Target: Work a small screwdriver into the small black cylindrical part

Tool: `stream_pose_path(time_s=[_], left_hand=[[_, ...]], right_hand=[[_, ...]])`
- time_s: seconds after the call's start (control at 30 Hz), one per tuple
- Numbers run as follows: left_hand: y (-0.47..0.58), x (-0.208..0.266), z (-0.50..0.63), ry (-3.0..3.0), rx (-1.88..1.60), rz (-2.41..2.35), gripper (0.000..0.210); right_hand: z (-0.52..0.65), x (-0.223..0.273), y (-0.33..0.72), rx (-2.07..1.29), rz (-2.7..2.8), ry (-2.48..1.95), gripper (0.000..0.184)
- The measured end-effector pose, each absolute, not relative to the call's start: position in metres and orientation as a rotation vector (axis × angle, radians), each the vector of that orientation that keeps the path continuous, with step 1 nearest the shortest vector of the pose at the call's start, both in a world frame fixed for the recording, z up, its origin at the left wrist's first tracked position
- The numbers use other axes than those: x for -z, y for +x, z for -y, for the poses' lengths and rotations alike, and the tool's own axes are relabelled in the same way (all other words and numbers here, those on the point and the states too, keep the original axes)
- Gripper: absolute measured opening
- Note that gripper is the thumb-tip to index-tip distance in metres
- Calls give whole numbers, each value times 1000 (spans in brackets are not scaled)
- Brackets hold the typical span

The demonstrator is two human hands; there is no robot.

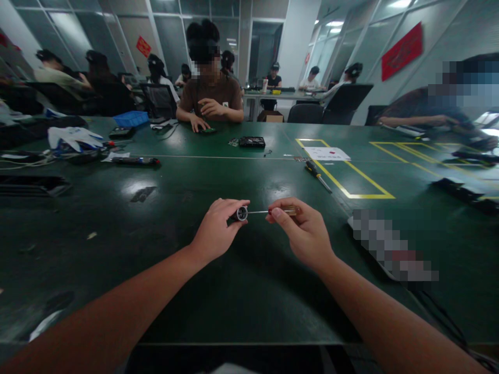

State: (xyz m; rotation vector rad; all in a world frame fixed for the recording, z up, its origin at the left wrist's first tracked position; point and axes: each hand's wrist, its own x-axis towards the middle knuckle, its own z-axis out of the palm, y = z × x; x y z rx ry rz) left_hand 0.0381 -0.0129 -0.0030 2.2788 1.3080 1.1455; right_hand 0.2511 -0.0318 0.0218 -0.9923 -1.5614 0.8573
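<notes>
My left hand (218, 226) grips a small dark cylindrical part (241, 213) with a pale round rim; its open end faces right and toward me. What kind of part it is I cannot make out. In my right hand (306, 228) is a screwdriver (290, 210) with a see-through amber handle and a red collar. Its thin metal shaft points left, and the tip reaches the rim of the cylindrical part. Whether the tip touches a screw is too small to tell. Both hands are above the green table (241, 291).
A yellow-and-black screwdriver (317, 175) lies beyond my right hand, near yellow tape (370, 196). A blurred-out flat object (390, 249) lies to the right. White gloves (76, 139) and a blue tray (131, 119) are at the far left. A person (212, 98) works opposite.
</notes>
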Motion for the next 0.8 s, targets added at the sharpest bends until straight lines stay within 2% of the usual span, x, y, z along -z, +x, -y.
stream_pose_path(time_s=[0.17, 0.53, 0.8], left_hand=[[36, 3, 11, 2281, -1144, -1360, 43], [36, 5, 10, 2325, -1128, -1343, 44], [36, 5, 11, 2369, -1096, -1337, 45]], right_hand=[[17, -15, 251, -1212, 1144, -858, 16], [18, -10, 253, -1059, 1332, -896, 16], [16, -9, 251, -1086, 1336, -892, 19]])
